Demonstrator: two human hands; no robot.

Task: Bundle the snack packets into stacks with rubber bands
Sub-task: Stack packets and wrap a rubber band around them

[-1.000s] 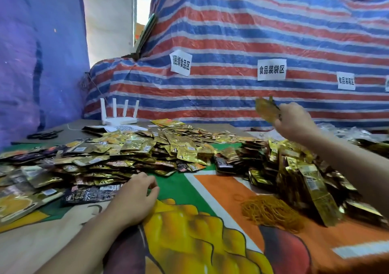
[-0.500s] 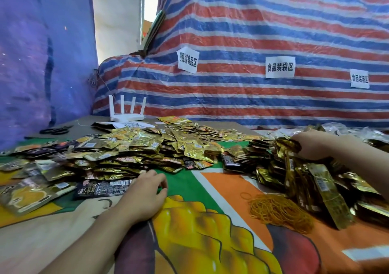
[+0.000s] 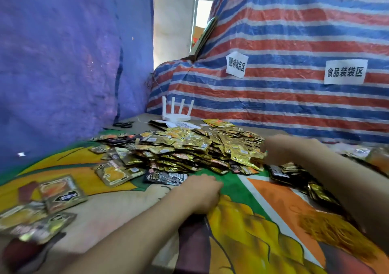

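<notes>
Snack packets (image 3: pixel 189 147) lie flat in 1 heap ahead of the 2 hands. Its long axis runs left-right and the packets point every way. Left hand (image 3: pixel 202 193) rests loosely curled on cloth (image 3: pixel 233 187), holding nothing. Right hand (image 3: pixel 280 149) is blurred at the heap's right edge, grip unclear. Rubber bands (image 3: pixel 328 231) lie beside the right forearm.

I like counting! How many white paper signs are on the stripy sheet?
2. Left sign near the picture's middle, right sign further right; more may hide off-frame.
</notes>
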